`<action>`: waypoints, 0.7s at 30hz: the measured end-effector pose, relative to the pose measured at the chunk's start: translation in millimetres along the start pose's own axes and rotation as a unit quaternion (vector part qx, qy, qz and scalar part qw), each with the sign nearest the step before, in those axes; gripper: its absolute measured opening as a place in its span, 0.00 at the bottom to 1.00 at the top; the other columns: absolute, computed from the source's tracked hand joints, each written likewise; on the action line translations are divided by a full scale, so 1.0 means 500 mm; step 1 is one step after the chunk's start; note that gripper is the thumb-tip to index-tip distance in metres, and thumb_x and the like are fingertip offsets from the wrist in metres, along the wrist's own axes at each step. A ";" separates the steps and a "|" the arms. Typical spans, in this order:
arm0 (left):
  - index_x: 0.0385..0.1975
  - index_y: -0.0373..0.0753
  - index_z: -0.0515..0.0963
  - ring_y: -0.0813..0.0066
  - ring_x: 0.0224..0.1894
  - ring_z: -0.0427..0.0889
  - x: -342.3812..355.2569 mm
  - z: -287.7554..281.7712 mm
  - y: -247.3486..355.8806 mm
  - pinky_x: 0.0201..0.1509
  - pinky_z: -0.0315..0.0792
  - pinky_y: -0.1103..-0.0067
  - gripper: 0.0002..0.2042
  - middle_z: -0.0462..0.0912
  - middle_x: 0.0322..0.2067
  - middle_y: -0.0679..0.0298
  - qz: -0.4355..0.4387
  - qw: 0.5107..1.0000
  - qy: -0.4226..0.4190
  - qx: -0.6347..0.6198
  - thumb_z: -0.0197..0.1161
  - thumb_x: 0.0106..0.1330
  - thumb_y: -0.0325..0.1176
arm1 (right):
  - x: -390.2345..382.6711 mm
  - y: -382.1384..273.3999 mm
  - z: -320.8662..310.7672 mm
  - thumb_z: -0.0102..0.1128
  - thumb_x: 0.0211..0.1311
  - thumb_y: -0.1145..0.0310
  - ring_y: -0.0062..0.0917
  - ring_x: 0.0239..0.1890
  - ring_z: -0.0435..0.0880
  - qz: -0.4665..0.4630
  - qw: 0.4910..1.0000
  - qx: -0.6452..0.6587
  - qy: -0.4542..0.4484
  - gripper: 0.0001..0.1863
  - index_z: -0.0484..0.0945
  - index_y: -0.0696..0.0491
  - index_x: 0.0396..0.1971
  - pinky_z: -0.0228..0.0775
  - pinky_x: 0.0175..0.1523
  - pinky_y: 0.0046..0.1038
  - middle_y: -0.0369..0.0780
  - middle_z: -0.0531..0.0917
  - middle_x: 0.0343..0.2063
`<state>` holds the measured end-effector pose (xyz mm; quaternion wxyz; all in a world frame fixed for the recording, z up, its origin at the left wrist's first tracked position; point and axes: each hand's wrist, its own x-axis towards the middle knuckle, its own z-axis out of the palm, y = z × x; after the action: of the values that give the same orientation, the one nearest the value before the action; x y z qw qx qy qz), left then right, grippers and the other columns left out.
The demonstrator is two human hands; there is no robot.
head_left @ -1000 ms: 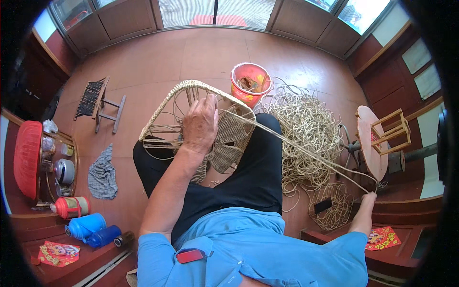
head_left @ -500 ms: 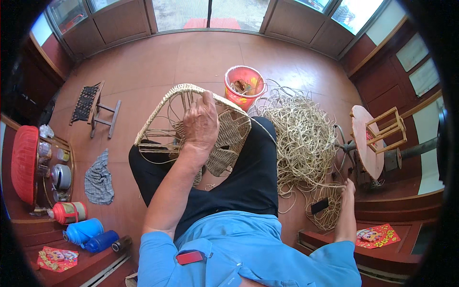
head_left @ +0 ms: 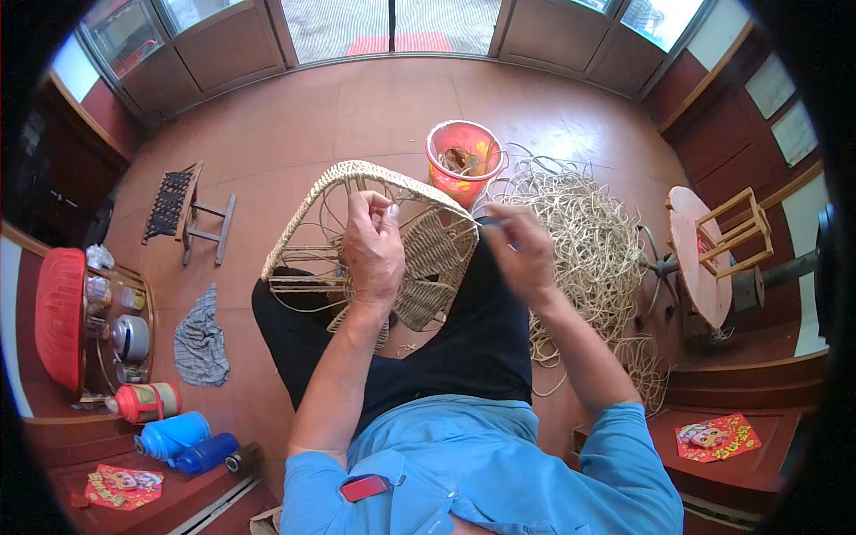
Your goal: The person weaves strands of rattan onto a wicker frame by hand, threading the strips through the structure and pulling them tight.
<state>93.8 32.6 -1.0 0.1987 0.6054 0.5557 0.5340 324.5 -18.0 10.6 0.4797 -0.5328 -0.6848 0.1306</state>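
Note:
A partly woven straw-cord piece point(head_left: 337, 169) with a thick arched rim rests across my knees. Flat woven panels point(head_left: 428, 245) and bare strands fill its inside. My left hand point(head_left: 373, 254) is just inside the rim, thumb and fingers pinched together; what they hold is too small to make out. At the rim's right end, my right hand point(head_left: 522, 250) is closed and somewhat blurred. A small dark thing point(head_left: 489, 221) sticks out of its fingers towards a strand by the rim. To the right, a big tangled heap of pale cord point(head_left: 588, 259) covers the floor.
A red bucket point(head_left: 465, 160) stands just beyond the woven piece. At left are a small folding stool point(head_left: 183, 209), a grey cloth point(head_left: 202, 343) and several vacuum flasks point(head_left: 174, 434). A tipped round table point(head_left: 694, 254) with a small wooden stool against it stands at right.
My right hand has come from the cord heap at lower right up to the rim's right end. My left hand has let go of the rim's top and slid slightly lower, fingers pinched.

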 end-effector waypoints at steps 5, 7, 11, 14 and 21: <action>0.46 0.41 0.72 0.90 0.28 0.69 0.000 -0.035 -0.002 0.29 0.64 0.88 0.07 0.73 0.33 0.75 -0.114 0.942 -0.069 -0.308 0.65 0.80 0.29 | 0.029 -0.075 0.173 0.71 0.66 0.72 0.43 0.47 0.88 -0.089 0.996 0.010 0.007 0.14 0.86 0.51 0.51 0.82 0.52 0.41 0.44 0.86 0.44; 0.50 0.42 0.71 0.92 0.26 0.67 0.000 -0.071 0.003 0.26 0.62 0.90 0.10 0.74 0.33 0.74 -0.229 0.899 -0.095 -0.362 0.67 0.79 0.30 | 0.038 -0.083 0.208 0.73 0.65 0.71 0.41 0.45 0.88 -0.100 0.995 0.005 0.022 0.14 0.86 0.51 0.50 0.82 0.50 0.40 0.43 0.86 0.43; 0.53 0.41 0.72 0.90 0.27 0.70 -0.011 -0.185 -0.006 0.27 0.64 0.90 0.11 0.76 0.34 0.72 -0.222 0.889 -0.088 -0.392 0.66 0.78 0.30 | 0.044 -0.080 0.237 0.75 0.63 0.69 0.38 0.43 0.87 -0.115 0.992 -0.013 0.047 0.11 0.87 0.48 0.45 0.80 0.48 0.40 0.40 0.84 0.38; 0.54 0.40 0.74 0.90 0.30 0.71 -0.015 -0.311 -0.060 0.30 0.65 0.89 0.12 0.77 0.35 0.72 -0.229 0.910 -0.022 -0.345 0.68 0.77 0.29 | 0.043 -0.067 0.241 0.73 0.65 0.68 0.38 0.42 0.86 -0.115 0.991 -0.027 0.064 0.08 0.85 0.48 0.42 0.79 0.47 0.40 0.40 0.84 0.38; 0.51 0.43 0.78 0.88 0.27 0.66 -0.121 -0.773 -0.296 0.33 0.62 0.85 0.13 0.70 0.27 0.79 -0.304 0.902 0.192 -0.239 0.73 0.72 0.29 | 0.031 -0.061 0.256 0.70 0.66 0.72 0.41 0.38 0.87 -0.074 0.988 0.001 0.135 0.04 0.82 0.52 0.36 0.79 0.43 0.41 0.42 0.83 0.35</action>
<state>-298.1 -112.4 -14.5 0.3795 0.2272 0.5959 0.6703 204.8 25.5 -25.1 0.5767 -0.4927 -0.6513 0.0223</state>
